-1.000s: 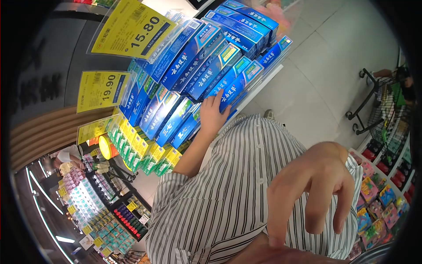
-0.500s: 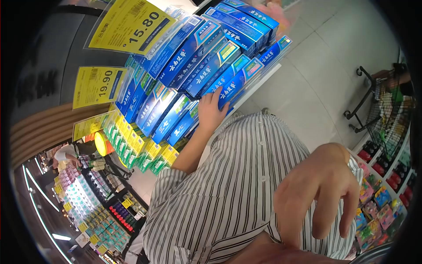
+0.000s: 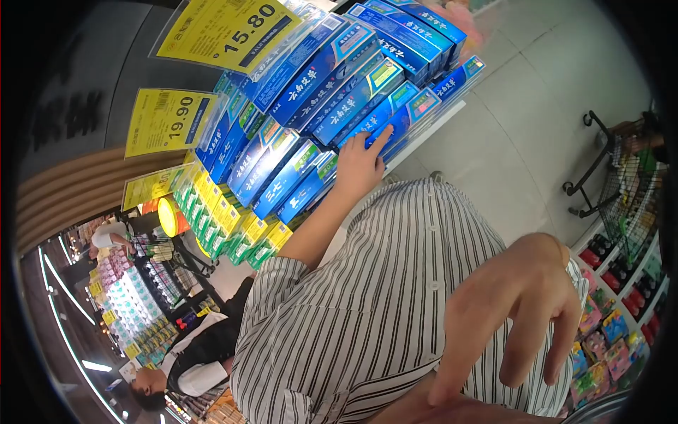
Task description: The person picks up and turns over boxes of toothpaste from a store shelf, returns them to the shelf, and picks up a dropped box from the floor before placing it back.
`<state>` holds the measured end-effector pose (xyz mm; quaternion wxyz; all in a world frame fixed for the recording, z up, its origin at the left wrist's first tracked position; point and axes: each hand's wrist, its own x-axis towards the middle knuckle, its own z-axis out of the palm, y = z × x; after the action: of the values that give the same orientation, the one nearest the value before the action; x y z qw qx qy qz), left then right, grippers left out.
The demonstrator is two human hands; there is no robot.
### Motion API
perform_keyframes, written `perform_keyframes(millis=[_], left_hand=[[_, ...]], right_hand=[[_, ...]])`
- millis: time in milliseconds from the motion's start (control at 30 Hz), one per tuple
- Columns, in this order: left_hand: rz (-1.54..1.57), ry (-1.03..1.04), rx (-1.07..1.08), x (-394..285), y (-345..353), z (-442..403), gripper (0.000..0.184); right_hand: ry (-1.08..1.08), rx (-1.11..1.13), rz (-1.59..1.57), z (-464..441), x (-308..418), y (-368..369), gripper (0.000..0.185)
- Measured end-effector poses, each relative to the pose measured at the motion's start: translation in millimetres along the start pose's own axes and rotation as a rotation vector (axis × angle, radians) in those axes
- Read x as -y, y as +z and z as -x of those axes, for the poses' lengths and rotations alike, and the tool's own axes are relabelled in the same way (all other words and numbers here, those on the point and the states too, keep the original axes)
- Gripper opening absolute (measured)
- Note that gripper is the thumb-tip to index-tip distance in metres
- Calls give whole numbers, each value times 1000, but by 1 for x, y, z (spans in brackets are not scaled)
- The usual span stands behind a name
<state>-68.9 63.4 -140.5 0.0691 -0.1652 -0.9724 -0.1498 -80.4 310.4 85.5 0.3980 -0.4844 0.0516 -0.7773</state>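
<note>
My left hand rests against the stacked blue boxes, its fingers spread and one stretched out along the front of a blue box in the lower row. It is not wrapped round any box. Near the camera at lower right is my right hand, bent at the wrist with its fingers apart and hanging down. Nothing shows between them. Behind it is the striped shirt. Green and yellow boxes stand at the left end of the stack.
Yellow price tags stick out beside the stack. A person in a dark vest is at lower left. At the right are a shopping cart and colourful packs on a shelf. Pale tiled floor lies beyond the display.
One finger of my left hand has stretched out farther along the blue box. A person in a dark vest has come into view at lower left. My right hand keeps nearly the same pose.
</note>
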Motion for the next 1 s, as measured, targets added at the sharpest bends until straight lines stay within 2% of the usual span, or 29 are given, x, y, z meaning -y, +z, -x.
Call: perform_keyframes(millis=[100,167,233,300,467,533,667,733,767,833,867,933,967,1000], left_hand=[[21,-40,18,-1,-4,-1,77],[57,-176,104,-4,-10,-3,72],[49,-162,57,1,-3,0,70],[48,-145,-8,5,2,2,62],[99,-150,-16,7,4,5,54],[142,-166,-16,5,-1,5,52],[327,-316,12,-13,-36,2,49],[375,-367,24,-9,-43,3,47],[576,-461,117,-2,-42,7,53],[962,-624,285,-6,-52,4,60],[960,-614,298,-10,-58,3,60],[1271,-635,433,-15,-63,0,58],[1343,-634,541,-7,-55,2,58],[1338,-625,558,-9,-56,0,58]], right_hand=[[36,18,-13,-1,-1,3,27],[34,23,-14,-1,-1,5,27],[42,71,120,-2,3,6,26],[27,48,107,-1,0,8,26],[-63,52,88,15,-14,0,27],[10,-6,183,36,-15,-13,29],[-19,-608,503,103,-31,-41,34],[159,-1081,769,139,-37,-52,38],[153,-1090,770,146,-41,-58,38],[275,-1464,945,154,-45,-66,42],[265,-1478,944,156,-46,-70,42],[271,-1605,817,156,-49,-78,48],[258,-1621,817,156,-50,-81,48],[264,-1587,763,155,-51,-83,49]])
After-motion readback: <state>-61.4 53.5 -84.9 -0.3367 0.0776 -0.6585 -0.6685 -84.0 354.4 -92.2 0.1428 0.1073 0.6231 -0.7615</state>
